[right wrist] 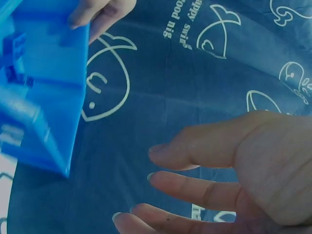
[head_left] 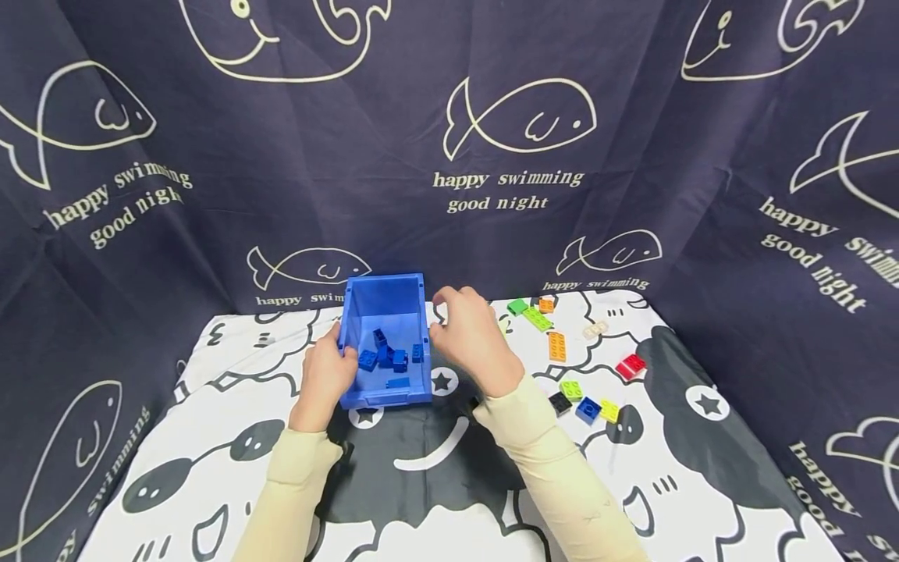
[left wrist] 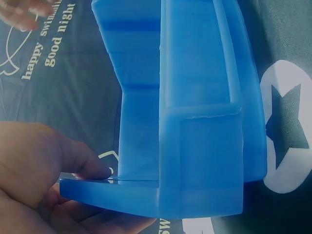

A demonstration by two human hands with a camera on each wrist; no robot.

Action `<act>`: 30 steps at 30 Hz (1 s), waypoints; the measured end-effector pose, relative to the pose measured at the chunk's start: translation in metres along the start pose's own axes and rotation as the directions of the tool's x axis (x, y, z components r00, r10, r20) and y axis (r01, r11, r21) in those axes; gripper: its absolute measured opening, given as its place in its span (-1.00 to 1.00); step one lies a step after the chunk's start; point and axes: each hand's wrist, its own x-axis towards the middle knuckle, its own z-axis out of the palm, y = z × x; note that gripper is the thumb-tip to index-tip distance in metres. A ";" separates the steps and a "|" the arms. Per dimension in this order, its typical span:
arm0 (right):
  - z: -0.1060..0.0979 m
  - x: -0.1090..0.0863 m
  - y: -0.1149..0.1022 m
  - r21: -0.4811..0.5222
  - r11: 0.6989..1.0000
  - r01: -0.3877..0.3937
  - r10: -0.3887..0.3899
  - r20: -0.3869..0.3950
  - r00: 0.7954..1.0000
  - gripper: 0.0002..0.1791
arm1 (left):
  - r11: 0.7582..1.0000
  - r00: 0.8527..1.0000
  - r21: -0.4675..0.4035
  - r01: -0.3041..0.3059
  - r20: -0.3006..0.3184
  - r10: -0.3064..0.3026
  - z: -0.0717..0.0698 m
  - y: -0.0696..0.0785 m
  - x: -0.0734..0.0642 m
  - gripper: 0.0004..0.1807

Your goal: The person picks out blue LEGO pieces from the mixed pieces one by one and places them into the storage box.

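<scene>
A blue open-topped bin (head_left: 382, 298) stands in front of me in the head view, holding several dark blue toy bricks (head_left: 399, 360). My left hand (head_left: 325, 375) grips the bin's left wall. In the left wrist view the thumb (left wrist: 87, 163) is on one side of that wall (left wrist: 112, 195) and the other fingers are on its far side. Off the bin's right side is my right hand (head_left: 476, 336), holding nothing. The right wrist view shows its fingers (right wrist: 180, 185) spread and loosely bent, with a gap between them and the bin (right wrist: 58, 63).
Right of the bin lie loose bricks: a red one (head_left: 630, 367), an orange one (head_left: 557, 346), a lime one (head_left: 537, 318), a black one (head_left: 559, 403), a blue one (head_left: 588, 410) and several more. A dark fish-print curtain (head_left: 393, 172) rises behind the patterned cloth (head_left: 211, 437).
</scene>
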 end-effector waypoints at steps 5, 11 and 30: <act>-0.006 -0.008 0.027 -0.016 1.000 -0.020 0.020 -0.024 1.000 -0.59 | 1.000 1.000 0.000 -0.002 0.004 0.002 0.000 0.000 0.000 -0.32; -0.010 -0.016 0.065 -0.026 0.999 -0.046 0.045 -0.041 0.998 -0.59 | 1.000 1.000 0.001 -0.009 0.000 0.009 0.001 -0.002 0.001 -0.32; -0.019 -0.054 0.151 -0.114 0.982 -0.148 0.147 -0.018 0.989 -0.54 | 1.000 1.000 -0.002 -0.024 -0.011 0.024 0.001 -0.004 0.001 -0.33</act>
